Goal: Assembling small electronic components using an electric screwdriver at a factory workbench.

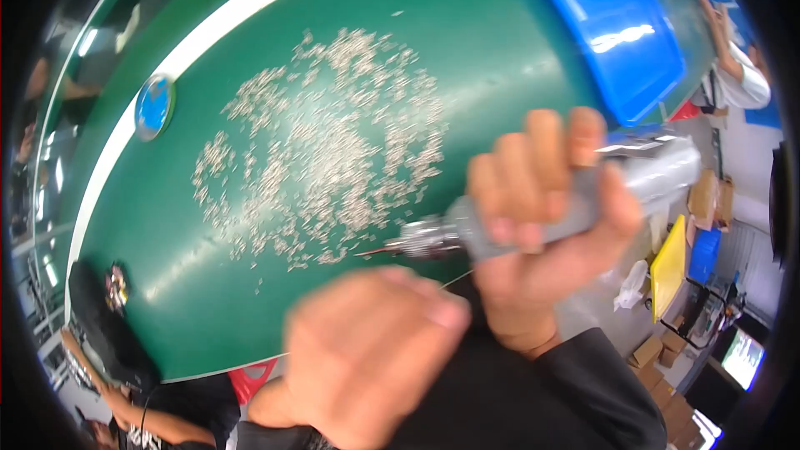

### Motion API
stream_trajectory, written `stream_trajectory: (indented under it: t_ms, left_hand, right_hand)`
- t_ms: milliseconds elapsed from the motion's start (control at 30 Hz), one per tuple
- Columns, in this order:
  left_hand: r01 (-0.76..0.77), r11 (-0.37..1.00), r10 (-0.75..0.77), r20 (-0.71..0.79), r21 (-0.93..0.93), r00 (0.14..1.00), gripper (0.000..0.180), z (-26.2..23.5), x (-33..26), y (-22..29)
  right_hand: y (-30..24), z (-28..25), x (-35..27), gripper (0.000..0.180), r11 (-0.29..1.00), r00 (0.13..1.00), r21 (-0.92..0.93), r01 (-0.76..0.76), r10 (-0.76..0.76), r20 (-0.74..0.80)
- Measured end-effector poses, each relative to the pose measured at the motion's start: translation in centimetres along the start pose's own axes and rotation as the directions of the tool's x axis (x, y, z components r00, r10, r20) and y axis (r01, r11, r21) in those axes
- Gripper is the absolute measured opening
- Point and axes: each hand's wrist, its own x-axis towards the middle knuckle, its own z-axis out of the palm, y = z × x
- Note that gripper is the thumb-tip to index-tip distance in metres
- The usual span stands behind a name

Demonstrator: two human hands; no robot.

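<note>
Big green counter [208, 283] with a white stripe along its far edge — and a round blue sticker [154, 106] sits near that stripe. A blue plastic bin [617, 33] is at the far right end. Off to the right there's a yellow bin [669, 271], some cardboard boxes [658, 350] on the floor and a lit screen [742, 358] — pretty cluttered. Another person's arm [137, 417] shows at lower left.

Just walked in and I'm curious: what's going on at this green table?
A person grips a grey powered screwdriver in the right hand, its tip pointing left at the edge of a wide scatter of small metal screws on the green table. The left hand is raised close to the camera, blurred, just under the tip. A blue bin sits at the far right.
</note>
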Motion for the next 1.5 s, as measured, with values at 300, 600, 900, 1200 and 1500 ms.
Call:
stream_trajectory:
  t_ms: [300,600,900,1200,1500]
  left_hand:
    - [-0.327,0.916,0.293,0.167,0.233,0.941,0.018,4.0,2.7,3.3]
    - [-0.307,0.892,0.259,0.180,0.333,0.949,0.024,3.3,3.7,4.2]
    - [-0.336,0.935,0.278,0.350,0.116,0.894,0.028,1.0,3.7,3.5]
    - [-0.205,0.964,0.161,0.241,0.169,0.957,0.029,-0.9,4.2,0.1]
    - [0.267,0.722,-0.329,-0.024,0.639,0.944,0.040,0.0,17.8,-18.0]
  right_hand:
    - [-0.1,0.7,-0.5,0.012,0.992,0.990,-0.100,0.074,-0.085,-0.113]
    - [0.0,0.7,-0.1,0.012,0.995,0.993,-0.059,0.082,-0.086,-0.076]
    - [1.1,-1.1,-1.2,0.010,0.968,0.979,-0.201,0.150,-0.174,-0.107]
    - [-1.7,-0.6,-0.1,0.011,0.979,0.955,-0.170,0.116,-0.157,-0.253]
    - [-4.1,-3.5,0.6,0.015,0.994,0.916,-0.071,0.083,-0.105,-0.386]
